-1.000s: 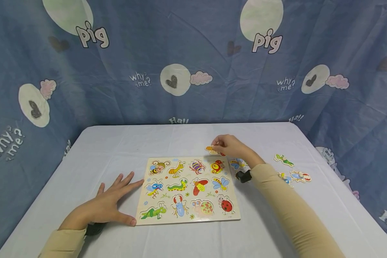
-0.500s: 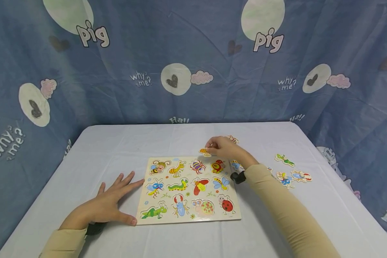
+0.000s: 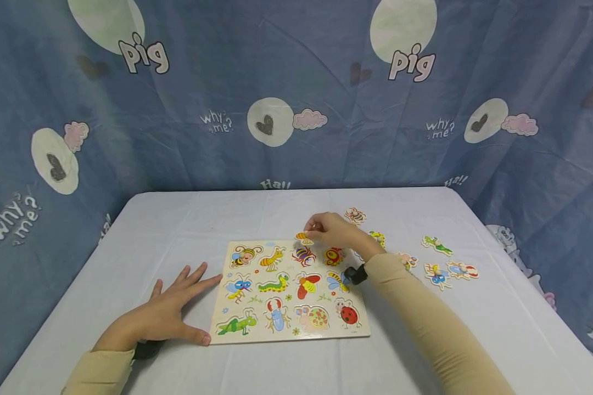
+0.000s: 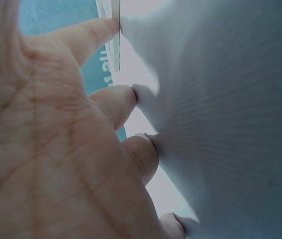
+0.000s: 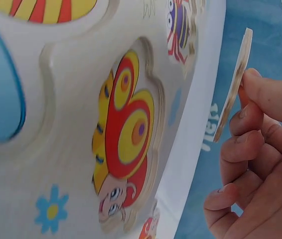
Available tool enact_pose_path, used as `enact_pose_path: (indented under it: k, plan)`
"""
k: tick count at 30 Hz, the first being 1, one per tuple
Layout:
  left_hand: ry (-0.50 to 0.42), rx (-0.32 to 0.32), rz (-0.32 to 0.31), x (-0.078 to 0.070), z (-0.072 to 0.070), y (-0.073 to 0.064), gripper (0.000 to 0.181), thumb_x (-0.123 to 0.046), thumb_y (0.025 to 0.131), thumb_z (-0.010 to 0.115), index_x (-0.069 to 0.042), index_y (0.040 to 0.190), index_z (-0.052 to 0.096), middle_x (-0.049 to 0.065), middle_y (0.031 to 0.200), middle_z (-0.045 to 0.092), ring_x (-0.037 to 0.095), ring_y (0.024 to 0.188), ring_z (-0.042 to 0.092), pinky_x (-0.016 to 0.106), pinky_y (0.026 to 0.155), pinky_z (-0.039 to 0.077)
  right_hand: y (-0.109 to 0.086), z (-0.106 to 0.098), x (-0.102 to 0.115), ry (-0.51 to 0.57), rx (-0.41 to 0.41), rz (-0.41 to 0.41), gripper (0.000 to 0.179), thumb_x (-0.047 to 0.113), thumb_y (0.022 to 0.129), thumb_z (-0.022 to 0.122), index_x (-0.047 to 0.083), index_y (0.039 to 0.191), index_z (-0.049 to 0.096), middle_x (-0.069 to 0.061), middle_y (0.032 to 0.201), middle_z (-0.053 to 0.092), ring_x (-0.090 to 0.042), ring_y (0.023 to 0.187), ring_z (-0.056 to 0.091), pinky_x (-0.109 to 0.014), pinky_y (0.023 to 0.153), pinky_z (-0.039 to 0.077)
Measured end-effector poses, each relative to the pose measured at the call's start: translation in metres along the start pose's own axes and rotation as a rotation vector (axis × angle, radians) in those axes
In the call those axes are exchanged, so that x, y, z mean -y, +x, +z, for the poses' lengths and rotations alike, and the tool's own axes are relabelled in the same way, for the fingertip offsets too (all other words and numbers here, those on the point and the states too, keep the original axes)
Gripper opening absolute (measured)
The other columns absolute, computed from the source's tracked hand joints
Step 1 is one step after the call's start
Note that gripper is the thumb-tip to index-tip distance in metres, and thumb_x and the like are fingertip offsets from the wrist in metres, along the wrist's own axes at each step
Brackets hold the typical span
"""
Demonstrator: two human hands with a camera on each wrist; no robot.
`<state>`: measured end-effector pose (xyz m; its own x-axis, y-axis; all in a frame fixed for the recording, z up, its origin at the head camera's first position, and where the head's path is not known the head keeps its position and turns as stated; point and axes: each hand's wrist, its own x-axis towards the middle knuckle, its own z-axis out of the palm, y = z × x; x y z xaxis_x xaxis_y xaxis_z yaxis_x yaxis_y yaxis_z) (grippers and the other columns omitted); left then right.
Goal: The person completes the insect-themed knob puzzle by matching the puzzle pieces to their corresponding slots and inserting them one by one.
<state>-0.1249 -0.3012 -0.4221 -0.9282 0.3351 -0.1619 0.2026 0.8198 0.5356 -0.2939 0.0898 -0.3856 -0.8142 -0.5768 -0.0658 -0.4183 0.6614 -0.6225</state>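
Observation:
A wooden insect puzzle board lies on the white table, its shallow recesses printed with matching insects. My right hand pinches an orange-and-yellow striped puzzle piece between thumb and fingers, over the board's far edge near the printed spider. Seen edge-on in the right wrist view, that thin piece is held clear of the board, beyond the butterfly recess. My left hand rests spread at the board's left edge, fingertips on the cloth in the left wrist view and one finger against the board's side.
Loose pieces lie to the right and behind: a spider, a caterpillar, a grasshopper, a mosquito, a beetle and a partly covered one by the right sleeve. A blue printed curtain hangs behind the table.
My right hand has moved left and slightly nearer with the striped piece, uncovering the spider and caterpillar pieces. The left hand and the board have stayed put.

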Motion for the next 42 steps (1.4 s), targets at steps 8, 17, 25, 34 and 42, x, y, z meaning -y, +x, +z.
enact_pose_path:
  k: [8, 17, 25, 34, 42]
  plan:
    - [0.0, 0.001, 0.003, -0.002, -0.002, 0.0, 0.126, -0.061, 0.055, 0.101, -0.037, 0.164, 0.044, 0.019, 0.181, 0.013, 0.058, 0.164, -0.002, 0.093, 0.11, -0.011, 0.004, 0.005, 0.008, -0.016, 0.02, -0.031, 0.018, 0.022, 0.11, 0.063, 0.007, 0.115, 0.072, -0.002, 0.084, 0.065, -0.011, 0.07, 0.051, -0.024, 0.067, 0.045]
    - [0.0, 0.016, 0.001, -0.002, -0.004, 0.001, 0.126, -0.059, 0.056, 0.101, -0.035, 0.165, 0.043, 0.021, 0.181, 0.012, 0.059, 0.163, -0.003, 0.093, 0.11, -0.012, 0.008, 0.013, 0.014, 0.003, 0.05, -0.045, 0.017, 0.021, 0.11, 0.062, 0.008, 0.114, 0.072, -0.005, 0.088, 0.07, -0.011, 0.069, 0.053, -0.024, 0.067, 0.047]
    - [-0.007, 0.025, -0.005, -0.002, -0.003, 0.0, 0.126, -0.058, 0.056, 0.101, -0.035, 0.166, 0.042, 0.02, 0.181, 0.011, 0.059, 0.163, -0.004, 0.092, 0.11, -0.014, 0.011, 0.023, 0.025, 0.005, 0.076, -0.06, 0.016, 0.02, 0.11, 0.064, 0.007, 0.114, 0.071, -0.006, 0.095, 0.074, -0.009, 0.072, 0.055, -0.021, 0.069, 0.047]
    - [-0.004, 0.014, 0.001, -0.003, -0.003, 0.0, 0.126, -0.06, 0.056, 0.101, -0.035, 0.165, 0.043, 0.021, 0.181, 0.013, 0.06, 0.163, -0.002, 0.093, 0.109, -0.013, 0.016, 0.031, 0.033, 0.003, 0.096, -0.061, 0.014, 0.019, 0.109, 0.064, 0.008, 0.113, 0.071, -0.004, 0.095, 0.074, -0.01, 0.072, 0.054, -0.022, 0.07, 0.048]
    - [-0.002, 0.004, 0.009, -0.002, -0.002, -0.001, 0.125, -0.057, 0.056, 0.102, -0.034, 0.165, 0.043, 0.021, 0.181, 0.013, 0.06, 0.163, -0.002, 0.094, 0.109, -0.012, 0.02, 0.04, 0.038, -0.036, 0.122, -0.108, 0.015, 0.02, 0.109, 0.065, 0.008, 0.113, 0.072, -0.003, 0.096, 0.075, -0.008, 0.072, 0.052, -0.021, 0.072, 0.047]
